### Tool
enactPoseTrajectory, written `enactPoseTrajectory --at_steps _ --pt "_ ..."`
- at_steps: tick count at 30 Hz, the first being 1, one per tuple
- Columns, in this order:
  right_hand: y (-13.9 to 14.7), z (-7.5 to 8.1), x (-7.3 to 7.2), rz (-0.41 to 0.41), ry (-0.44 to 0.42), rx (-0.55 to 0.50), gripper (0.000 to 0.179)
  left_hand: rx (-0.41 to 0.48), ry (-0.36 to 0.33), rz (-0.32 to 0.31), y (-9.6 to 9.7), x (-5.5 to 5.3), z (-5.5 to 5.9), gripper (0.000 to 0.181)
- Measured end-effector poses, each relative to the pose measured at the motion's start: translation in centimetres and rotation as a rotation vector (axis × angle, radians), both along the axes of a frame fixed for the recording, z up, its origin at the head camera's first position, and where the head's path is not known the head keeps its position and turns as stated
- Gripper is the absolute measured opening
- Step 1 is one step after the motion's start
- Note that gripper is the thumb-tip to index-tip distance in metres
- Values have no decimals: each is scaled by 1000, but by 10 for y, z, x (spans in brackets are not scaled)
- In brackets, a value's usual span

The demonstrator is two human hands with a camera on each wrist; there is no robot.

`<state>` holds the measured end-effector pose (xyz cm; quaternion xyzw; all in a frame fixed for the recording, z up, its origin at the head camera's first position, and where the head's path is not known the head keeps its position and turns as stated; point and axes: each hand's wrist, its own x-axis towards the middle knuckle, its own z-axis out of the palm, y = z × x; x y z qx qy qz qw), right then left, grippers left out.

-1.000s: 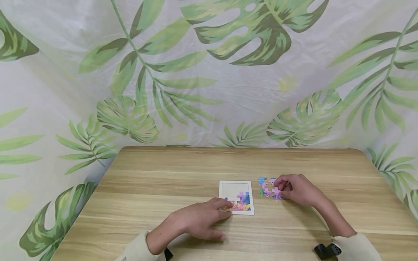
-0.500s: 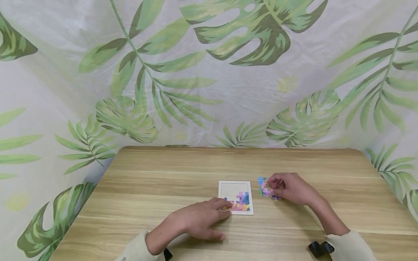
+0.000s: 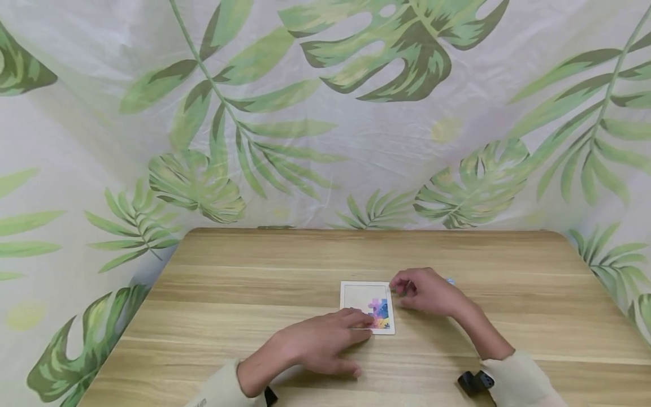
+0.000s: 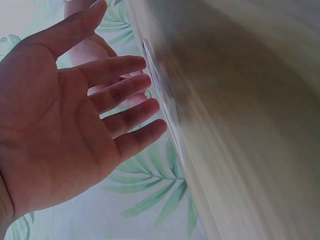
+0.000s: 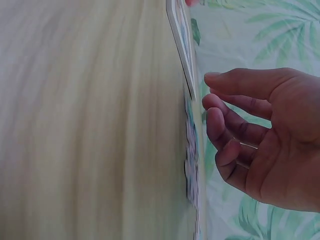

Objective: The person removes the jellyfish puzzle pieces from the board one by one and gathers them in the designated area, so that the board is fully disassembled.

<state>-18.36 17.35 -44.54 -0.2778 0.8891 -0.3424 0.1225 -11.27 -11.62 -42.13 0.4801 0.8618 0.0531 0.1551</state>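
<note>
A small white-framed jigsaw puzzle board lies on the table, its lower right part filled with pink, blue and yellow pieces. My left hand reaches over its lower edge with fingers extended; in the left wrist view the fingertips are at the board's edge. Beside the board's upper right corner hovers my right hand, fingers loosely bent, thumb and index apart, no piece visible between them. Loose jigsaw pieces lie flat below that hand in the right wrist view; in the head view it hides most of them.
One blue bit of a loose piece shows behind the right hand. The wood-grain table ends at a leaf-patterned cloth. Black devices sit at both wrists, the right one near the sleeve.
My right hand has moved left from over the loose pieces to the board's right edge, covering most of them. The left hand has slid slightly right across the board's lower part.
</note>
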Motion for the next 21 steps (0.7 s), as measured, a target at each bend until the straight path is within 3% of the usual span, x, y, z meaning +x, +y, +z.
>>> enactPoseTrajectory --at_steps 9,21 --pt "-21 -4 0 66 -6 1 26 -10 7 -18 14 -2 3 63" --pt "-23 -6 0 64 -2 30 28 -38 3 -7 12 -3 2 61"
